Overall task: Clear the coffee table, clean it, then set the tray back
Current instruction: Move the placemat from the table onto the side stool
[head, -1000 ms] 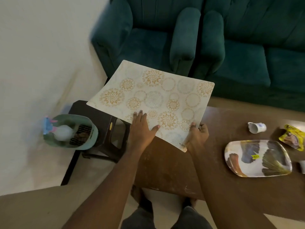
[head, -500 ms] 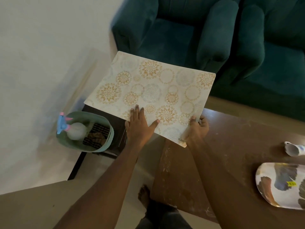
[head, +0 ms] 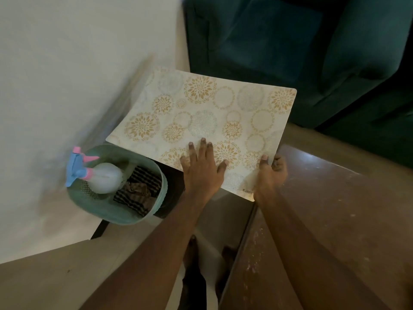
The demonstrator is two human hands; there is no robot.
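flat left hand (head: 201, 166) presses the mat (head: 201, 113), right hand (head: 271, 173) grips its lower corner; it should land level, clear of the basket (head: 111, 211).

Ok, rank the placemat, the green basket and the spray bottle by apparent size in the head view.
1. placemat, by far the largest.
2. green basket, clearly smaller.
3. spray bottle, smallest; it lies inside the basket, so nearness to the camera hardly skews that pair.
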